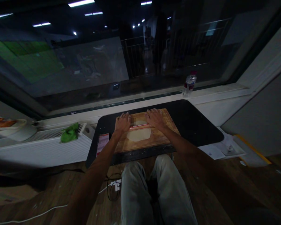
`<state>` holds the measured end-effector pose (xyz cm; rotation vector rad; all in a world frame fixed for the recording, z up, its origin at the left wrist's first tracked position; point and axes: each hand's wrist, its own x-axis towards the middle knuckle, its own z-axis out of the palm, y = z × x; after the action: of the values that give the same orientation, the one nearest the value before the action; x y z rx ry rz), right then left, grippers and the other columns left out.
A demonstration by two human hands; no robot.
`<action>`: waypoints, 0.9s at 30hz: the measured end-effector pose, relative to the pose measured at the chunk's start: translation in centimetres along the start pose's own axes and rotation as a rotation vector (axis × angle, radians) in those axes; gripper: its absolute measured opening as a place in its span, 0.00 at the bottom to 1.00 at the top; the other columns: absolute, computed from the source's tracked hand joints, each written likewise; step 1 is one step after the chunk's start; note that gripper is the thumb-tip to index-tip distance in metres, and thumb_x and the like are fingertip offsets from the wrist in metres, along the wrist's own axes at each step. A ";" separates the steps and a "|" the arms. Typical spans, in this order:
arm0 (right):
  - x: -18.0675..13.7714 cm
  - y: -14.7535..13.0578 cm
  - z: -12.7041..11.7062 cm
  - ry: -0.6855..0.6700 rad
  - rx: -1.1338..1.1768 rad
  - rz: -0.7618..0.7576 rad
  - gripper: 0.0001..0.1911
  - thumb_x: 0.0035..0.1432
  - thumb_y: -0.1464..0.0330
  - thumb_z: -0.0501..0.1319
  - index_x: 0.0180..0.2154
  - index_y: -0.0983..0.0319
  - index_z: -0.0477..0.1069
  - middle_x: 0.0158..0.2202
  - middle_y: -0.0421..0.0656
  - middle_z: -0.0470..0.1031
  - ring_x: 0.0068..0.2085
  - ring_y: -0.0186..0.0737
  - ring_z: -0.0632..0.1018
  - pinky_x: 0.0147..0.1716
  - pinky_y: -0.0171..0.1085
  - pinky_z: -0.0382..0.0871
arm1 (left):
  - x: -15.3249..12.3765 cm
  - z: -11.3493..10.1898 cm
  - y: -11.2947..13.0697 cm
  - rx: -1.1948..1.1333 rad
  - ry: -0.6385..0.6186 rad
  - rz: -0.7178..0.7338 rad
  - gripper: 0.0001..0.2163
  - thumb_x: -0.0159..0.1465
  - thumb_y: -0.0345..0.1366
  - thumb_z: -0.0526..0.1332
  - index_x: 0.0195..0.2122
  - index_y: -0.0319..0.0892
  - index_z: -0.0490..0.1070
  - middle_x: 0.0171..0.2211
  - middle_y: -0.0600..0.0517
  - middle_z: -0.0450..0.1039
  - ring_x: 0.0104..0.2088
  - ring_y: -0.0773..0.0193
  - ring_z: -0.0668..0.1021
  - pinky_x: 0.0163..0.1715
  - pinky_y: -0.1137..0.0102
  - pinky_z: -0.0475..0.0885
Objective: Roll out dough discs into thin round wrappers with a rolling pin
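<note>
A flattened oval of pale dough lies on a wooden board. Across it runs a thin rolling pin, reddish with a whitish marked strip. My left hand is over the pin's left end, and my right hand is over its right end. Both hands press down from above, and they hide the ends of the pin. Some dough shows on the far side of the pin as well as on the near side.
The board rests on a black table against the window sill. A pink-and-white packet lies at its left. A bottle stands on the sill. A green cloth hangs on the radiator. Cables lie on the floor.
</note>
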<state>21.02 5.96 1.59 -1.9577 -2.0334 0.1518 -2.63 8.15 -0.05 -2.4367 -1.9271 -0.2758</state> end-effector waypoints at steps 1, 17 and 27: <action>0.5 0.0 0.0 0.004 0.006 -0.001 0.28 0.85 0.58 0.49 0.69 0.65 0.77 0.72 0.58 0.77 0.76 0.61 0.69 0.77 0.63 0.55 | 0.5 0.0 -0.2 -0.011 0.009 -0.002 0.26 0.85 0.41 0.45 0.76 0.42 0.70 0.77 0.39 0.71 0.80 0.48 0.69 0.76 0.47 0.69; 1.4 -0.1 0.1 -0.098 -0.028 0.042 0.30 0.82 0.58 0.50 0.74 0.63 0.72 0.74 0.59 0.75 0.76 0.63 0.67 0.76 0.63 0.57 | 1.4 0.4 -0.7 0.009 -0.115 -0.107 0.22 0.84 0.41 0.44 0.67 0.43 0.73 0.71 0.36 0.75 0.75 0.43 0.71 0.72 0.40 0.71; -2.2 -0.4 0.0 -0.121 -0.070 0.012 0.39 0.81 0.57 0.51 0.84 0.62 0.55 0.84 0.57 0.60 0.83 0.65 0.58 0.81 0.65 0.45 | -1.8 -0.3 0.6 0.021 -0.165 -0.153 0.26 0.82 0.44 0.48 0.78 0.49 0.65 0.79 0.39 0.65 0.81 0.39 0.62 0.73 0.37 0.68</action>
<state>20.67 3.82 1.33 -2.0492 -2.1297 0.2099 -2.46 6.18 0.06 -2.3708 -2.1751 -0.0572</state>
